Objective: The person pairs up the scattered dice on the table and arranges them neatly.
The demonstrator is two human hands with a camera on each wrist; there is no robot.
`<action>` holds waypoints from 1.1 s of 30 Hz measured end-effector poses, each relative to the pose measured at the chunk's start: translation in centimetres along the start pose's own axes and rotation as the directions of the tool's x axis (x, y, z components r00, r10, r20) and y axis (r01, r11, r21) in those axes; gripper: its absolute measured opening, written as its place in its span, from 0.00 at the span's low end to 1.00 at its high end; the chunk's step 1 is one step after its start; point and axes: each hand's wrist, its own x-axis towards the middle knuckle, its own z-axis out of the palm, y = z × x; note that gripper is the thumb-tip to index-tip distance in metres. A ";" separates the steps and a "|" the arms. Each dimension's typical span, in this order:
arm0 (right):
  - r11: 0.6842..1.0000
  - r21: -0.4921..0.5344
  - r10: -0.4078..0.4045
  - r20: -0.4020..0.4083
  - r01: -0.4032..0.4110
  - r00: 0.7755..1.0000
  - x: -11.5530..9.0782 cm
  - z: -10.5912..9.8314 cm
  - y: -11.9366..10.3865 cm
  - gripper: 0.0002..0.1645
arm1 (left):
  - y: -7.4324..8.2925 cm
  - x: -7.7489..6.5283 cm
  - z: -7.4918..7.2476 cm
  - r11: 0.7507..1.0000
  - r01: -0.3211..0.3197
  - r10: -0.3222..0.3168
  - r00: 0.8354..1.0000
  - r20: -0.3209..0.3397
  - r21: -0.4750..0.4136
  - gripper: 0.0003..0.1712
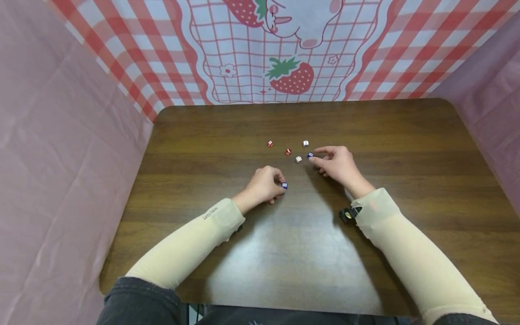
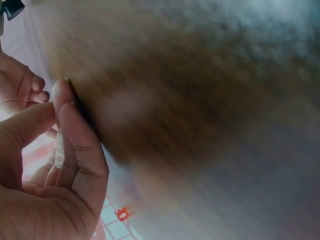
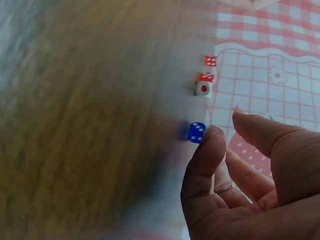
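My left hand (image 1: 265,184) pinches a blue die (image 1: 284,185) between thumb and finger, low over the brown table. In the left wrist view the left hand (image 2: 65,150) hides that die. My right hand (image 1: 339,164) reaches in from the right, thumb and forefinger spread apart. A second blue die (image 1: 310,155) lies right at one of its fingertips, and the right wrist view shows this blue die (image 3: 196,132) beside that digit. To the left lie two white dice, a nearer one (image 1: 298,159) and a farther one (image 1: 306,143).
Two red dice, one near the white pair (image 1: 288,152) and one farther left (image 1: 270,144), lie on the wooden table (image 1: 195,149). A patterned cloth (image 1: 252,49) hangs behind the far edge. Pink cloth (image 1: 61,158) hangs at the sides.
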 end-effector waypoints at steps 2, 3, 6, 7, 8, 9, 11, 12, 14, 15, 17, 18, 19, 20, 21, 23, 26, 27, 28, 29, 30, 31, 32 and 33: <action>1.000 -0.011 0.010 -0.004 -0.010 1.000 0.3 0.0 0.3 0.23 | 0.0 0.0 0.0 1.000 -0.005 0.005 1.000 -0.004 0.003 0.07; 1.000 -0.016 0.016 -0.006 -0.016 1.000 0.4 0.0 0.3 0.23 | -0.1 0.1 0.0 1.000 -0.006 0.006 1.000 -0.006 0.004 0.07; 0.999 -0.029 0.031 -0.009 -0.031 0.999 0.7 0.1 0.4 0.22 | -0.1 0.1 0.0 1.000 -0.005 0.005 1.000 -0.005 0.009 0.07; 0.999 -0.032 0.035 -0.010 -0.035 0.999 0.8 0.1 0.4 0.22 | -0.1 0.1 0.0 1.000 -0.004 0.004 1.000 -0.005 0.010 0.07; 0.999 -0.033 0.039 -0.010 -0.039 0.999 0.8 0.1 0.4 0.22 | -0.1 0.1 0.0 1.000 -0.003 0.003 1.000 -0.006 0.011 0.07; 0.998 -0.036 0.042 -0.010 -0.043 0.999 0.9 0.1 0.3 0.22 | -0.1 0.1 0.0 1.000 -0.002 0.002 1.000 -0.006 0.011 0.07; 0.998 -0.038 0.053 -0.010 -0.053 0.999 1.1 0.2 0.3 0.21 | -0.1 0.1 0.0 1.000 0.001 0.000 1.000 -0.008 0.014 0.07; 0.997 -0.040 0.058 -0.008 -0.059 0.998 1.2 0.2 0.2 0.21 | -0.1 0.1 0.0 1.000 0.002 -0.002 1.000 -0.009 0.017 0.07; 0.996 -0.048 0.071 -0.008 -0.071 0.997 1.3 0.3 0.1 0.20 | -0.1 0.1 0.0 1.000 0.005 -0.004 1.000 -0.010 0.021 0.07; 0.996 -0.054 0.076 -0.007 -0.076 0.997 1.3 0.3 0.1 0.20 | -0.1 0.1 0.0 1.000 0.005 -0.005 1.000 -0.010 0.022 0.07; 0.995 -0.061 0.084 -0.006 -0.085 0.996 1.4 0.4 0.0 0.19 | -0.1 0.1 0.0 1.000 0.005 -0.005 1.000 -0.008 0.023 0.07; 0.994 -0.065 0.086 -0.006 -0.086 0.996 1.4 0.4 0.0 0.19 | -0.1 0.1 0.0 1.000 0.004 -0.004 1.000 -0.008 0.024 0.06; 0.994 -0.070 0.087 -0.005 -0.087 0.996 1.5 0.5 -0.1 0.19 | -0.1 0.1 0.0 1.000 0.003 -0.002 1.000 -0.008 0.023 0.06; 0.993 -0.075 0.086 -0.005 -0.086 0.996 1.5 0.5 -0.1 0.18 | -0.1 0.1 0.0 1.000 0.001 -0.001 1.000 -0.008 0.022 0.06; 0.993 -0.080 0.087 -0.005 -0.087 0.996 1.5 0.5 -0.2 0.18 | -0.1 0.1 0.0 1.000 -0.001 0.002 1.000 -0.009 0.022 0.06; 0.992 -0.090 0.087 -0.008 -0.088 0.996 1.6 0.6 -0.2 0.17 | -0.1 0.1 0.0 1.000 -0.004 0.004 1.000 -0.010 0.021 0.06; 0.990 -0.104 0.094 -0.015 -0.095 0.996 1.7 0.7 -0.3 0.15 | -0.1 0.0 0.0 1.000 -0.004 0.004 1.000 -0.009 0.020 0.07; 0.989 -0.107 0.097 -0.017 -0.099 0.995 1.8 0.7 -0.2 0.15 | -0.1 0.0 0.0 1.000 -0.002 0.003 1.000 -0.010 0.021 0.07; 0.989 -0.109 0.099 -0.019 -0.100 0.995 1.8 0.7 -0.2 0.15 | 0.0 0.0 0.0 1.000 -0.001 0.001 1.000 -0.010 0.022 0.07; 0.989 -0.110 0.100 -0.022 -0.102 0.995 1.8 0.8 -0.2 0.14 | 0.0 0.0 0.0 1.000 0.000 0.000 1.000 -0.011 0.023 0.07; 0.989 -0.108 0.102 -0.023 -0.103 0.995 1.8 0.8 -0.2 0.14 | 0.0 0.0 0.0 1.000 0.002 -0.002 1.000 -0.011 0.023 0.07; 0.989 -0.106 0.102 -0.024 -0.104 0.995 1.8 0.8 -0.2 0.14 | 0.1 0.0 0.0 1.000 0.004 -0.004 1.000 -0.012 0.024 0.07; 0.989 -0.105 0.102 -0.025 -0.104 0.994 1.8 0.9 -0.3 0.13 | 0.1 -0.1 0.0 1.000 0.006 -0.005 1.000 -0.013 0.026 0.07; 0.989 -0.106 0.101 -0.026 -0.103 0.995 1.8 0.9 -0.3 0.13 | 0.2 -0.1 -0.1 1.000 0.005 -0.005 1.000 -0.015 0.026 0.07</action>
